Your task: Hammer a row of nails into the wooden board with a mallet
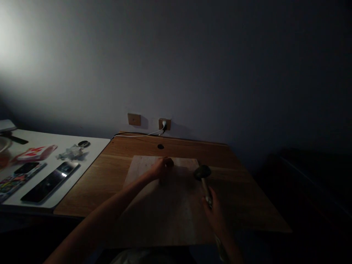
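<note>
We find a wooden table set against a wall, with a pale board lying flat on it toward the near edge. Lighting is poor over this area, and fine detail is lost in shadow.

We note the right hand at the right side of the board. Its grip is closed around the handle of a mallet. The dark head points away from the person, by the board's right edge; we cannot tell whether it touches the surface beneath.

The left hand is over the far part of the board, its fingers curled. A dark rounded shape shows at the fingertips, but we cannot tell whether that grip pinches anything.

Behind the board, we record a round dark hole in the tabletop. Two plates are fixed to the wall above; the right one takes a white plug, and a white cable runs left from it along the back edge.

A white table adjoins on the left. On it we list a dark phone, a patterned case, a red-and-white packet and crumpled plastic.
</note>
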A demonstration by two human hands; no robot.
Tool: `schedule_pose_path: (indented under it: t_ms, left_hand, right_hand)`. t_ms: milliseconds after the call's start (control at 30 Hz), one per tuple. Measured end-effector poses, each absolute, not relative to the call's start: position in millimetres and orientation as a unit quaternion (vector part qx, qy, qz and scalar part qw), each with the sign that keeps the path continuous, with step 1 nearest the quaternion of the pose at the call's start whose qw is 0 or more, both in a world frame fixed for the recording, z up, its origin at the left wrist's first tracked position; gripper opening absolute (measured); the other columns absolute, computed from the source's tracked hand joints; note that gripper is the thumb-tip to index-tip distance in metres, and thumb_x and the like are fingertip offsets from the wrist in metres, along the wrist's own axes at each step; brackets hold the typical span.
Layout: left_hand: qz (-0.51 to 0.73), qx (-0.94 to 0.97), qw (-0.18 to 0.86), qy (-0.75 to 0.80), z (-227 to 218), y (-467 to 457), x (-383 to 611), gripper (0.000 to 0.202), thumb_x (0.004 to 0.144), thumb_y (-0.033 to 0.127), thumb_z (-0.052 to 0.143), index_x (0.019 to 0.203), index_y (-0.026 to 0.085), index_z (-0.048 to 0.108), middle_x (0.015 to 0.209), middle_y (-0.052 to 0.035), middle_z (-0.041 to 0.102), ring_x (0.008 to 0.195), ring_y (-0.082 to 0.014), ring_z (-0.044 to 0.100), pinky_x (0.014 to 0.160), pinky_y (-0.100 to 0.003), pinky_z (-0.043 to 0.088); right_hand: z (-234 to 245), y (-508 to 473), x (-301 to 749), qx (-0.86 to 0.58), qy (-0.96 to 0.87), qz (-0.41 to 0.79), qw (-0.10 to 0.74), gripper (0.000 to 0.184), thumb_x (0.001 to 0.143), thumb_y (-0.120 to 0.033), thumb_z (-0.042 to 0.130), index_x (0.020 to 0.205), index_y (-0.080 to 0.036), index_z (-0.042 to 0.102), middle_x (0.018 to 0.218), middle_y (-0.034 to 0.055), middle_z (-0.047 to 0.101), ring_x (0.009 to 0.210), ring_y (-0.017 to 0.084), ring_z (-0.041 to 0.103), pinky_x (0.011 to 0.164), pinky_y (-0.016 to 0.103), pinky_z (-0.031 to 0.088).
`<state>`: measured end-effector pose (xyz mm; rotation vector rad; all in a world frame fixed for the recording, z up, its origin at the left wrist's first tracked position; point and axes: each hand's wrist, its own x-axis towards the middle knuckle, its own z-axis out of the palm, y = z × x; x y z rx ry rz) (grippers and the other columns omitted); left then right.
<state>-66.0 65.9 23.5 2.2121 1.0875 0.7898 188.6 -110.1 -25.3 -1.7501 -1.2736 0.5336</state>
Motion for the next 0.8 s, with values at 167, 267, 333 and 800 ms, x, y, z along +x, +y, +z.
schedule_pose_path:
  t_ms: [167,267,333,800]
  left_hand:
    - [0.255,0.837,0.280,0.395,19,91,-16,0.031,0.075,0.005,0.055,0.095,0.015,0.075,0.092,-0.0061,0.074,0.082,-0.0159,0.066,0.079,-0.026,0.052]
    - [0.241,0.844,0.274,0.393,12,92,3,0.037,0.074,0.003,0.058,0.106,0.013,0.074,0.093,-0.0078,0.075,0.083,-0.0173,0.067,0.080,-0.027,0.052]
    - [0.243,0.843,0.282,0.388,6,92,10,0.039,0.074,0.004,0.060,0.109,0.013,0.073,0.093,-0.0076,0.075,0.082,-0.0176,0.067,0.079,-0.027,0.052]
    - [0.107,0.913,0.157,0.361,36,87,17,0.022,0.082,0.008,0.057,0.085,0.017,0.077,0.088,-0.0120,0.075,0.081,-0.0243,0.070,0.074,-0.032,0.051]
  right_hand:
    - [-24,-109,189,-0.712,-0.501,0.231,0.435,0.065,0.088,-0.054,0.048,0.138,-0.013,0.053,0.137,0.0222,0.063,0.125,0.034,0.063,0.105,0.048,0.048]
    - [-22,-109,188,-0.711,-0.504,0.228,0.434,0.064,0.089,-0.055,0.048,0.139,-0.015,0.053,0.137,0.0211,0.064,0.124,0.033,0.063,0.104,0.049,0.049]
    - [-23,-109,187,-0.708,-0.507,0.220,0.441,0.064,0.088,-0.056,0.048,0.137,-0.015,0.055,0.137,0.0208,0.064,0.125,0.034,0.062,0.104,0.049,0.049]
    - [-26,-110,186,-0.718,-0.500,0.219,0.432,0.067,0.090,-0.058,0.045,0.140,-0.015,0.054,0.134,0.0202,0.066,0.124,0.032,0.064,0.101,0.045,0.051]
